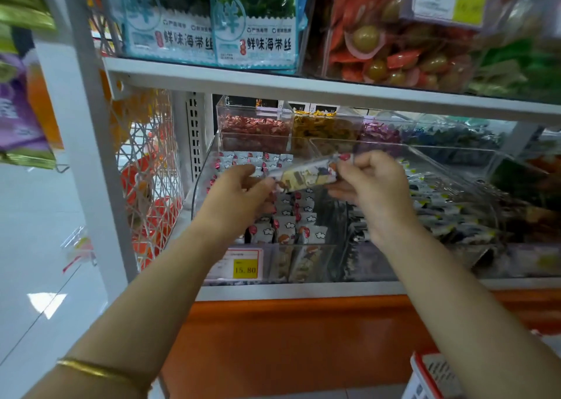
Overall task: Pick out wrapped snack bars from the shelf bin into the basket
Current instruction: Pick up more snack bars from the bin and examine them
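Bangle point(100, 371): gold, on the left wrist, nearest the camera at lower left. Both bare forearms reach from here toward the shelf.

Basket point(431, 377): red and white plastic, near right corner. Only one corner is in view and its contents are not visible.

Price tag point(245, 269): yellow, on the near front of the bin, reads "15.80". The smaller print above it is too blurred to read.

Bin point(303, 262): clear plastic, on the lower shelf. It holds rows of wrapped bars point(288, 222) in white wrappers with cloud and red marks.

Snack bar point(306, 174): one, held above the bin, roughly level between the two hands and well apart from the basket.

Left hand point(239, 192): pinches the bar's left end between thumb and fingers.

Right hand point(373, 186): fingers curled, pinching the bar's right end.

Risk: the hold looks to be on the wrapper ends only, so when one hand lets go the bar could swing and slip back into the bin. The basket sits low and mostly out of view, so a blind drop could miss it and land on the floor.

Small bins point(255, 125): far behind, clear, with red, gold and purple sweets.

Seaweed packets point(188, 39): upper shelf, far left, printed "鲜味海带丝".

Shelf tag point(449, 1): far upper right, unreadable.
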A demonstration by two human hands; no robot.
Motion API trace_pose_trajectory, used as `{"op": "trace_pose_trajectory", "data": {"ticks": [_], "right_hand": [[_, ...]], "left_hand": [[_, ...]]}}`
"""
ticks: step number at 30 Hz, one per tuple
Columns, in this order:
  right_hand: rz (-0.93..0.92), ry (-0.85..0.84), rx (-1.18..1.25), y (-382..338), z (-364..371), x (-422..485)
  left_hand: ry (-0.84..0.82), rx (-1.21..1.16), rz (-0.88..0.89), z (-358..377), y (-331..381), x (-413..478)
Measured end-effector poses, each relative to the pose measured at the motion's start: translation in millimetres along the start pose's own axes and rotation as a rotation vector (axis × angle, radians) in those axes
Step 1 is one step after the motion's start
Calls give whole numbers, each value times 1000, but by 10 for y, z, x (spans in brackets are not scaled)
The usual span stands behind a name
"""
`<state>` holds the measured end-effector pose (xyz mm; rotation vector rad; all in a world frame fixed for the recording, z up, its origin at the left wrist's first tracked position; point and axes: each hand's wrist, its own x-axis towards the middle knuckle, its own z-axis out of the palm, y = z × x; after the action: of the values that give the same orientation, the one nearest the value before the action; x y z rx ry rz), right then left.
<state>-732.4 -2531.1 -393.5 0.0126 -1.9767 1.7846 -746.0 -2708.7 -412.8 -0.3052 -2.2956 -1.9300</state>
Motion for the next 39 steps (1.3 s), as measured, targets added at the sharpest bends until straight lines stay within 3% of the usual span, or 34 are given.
{"op": "trace_pose_trajectory", "data": {"ticks": [4, 8, 14, 18, 23, 31, 39], "right_hand": [[177, -75, 268, -1, -73, -274], [297, -127, 540, 14, -111, -367], [366, -152, 689, 64, -62, -378], [376, -143, 721, 111, 13, -384], [380, -92, 748, 156, 46, -370], [245, -9, 546, 174, -3, -330], [123, -48, 367, 245, -1, -358]], "left_hand": [[-53, -141, -8, -39, 26, -148], [-118, -447, -122, -69, 58, -219], [-105, -569, -196, -113, 60, -193], [-39, -527, -184, -128, 21, -172], [-48, -637, -212, -107, 33, -161], [-117, -334, -77, -68, -1, -194], [-126, -399, -101, -59, 32, -179]]}}
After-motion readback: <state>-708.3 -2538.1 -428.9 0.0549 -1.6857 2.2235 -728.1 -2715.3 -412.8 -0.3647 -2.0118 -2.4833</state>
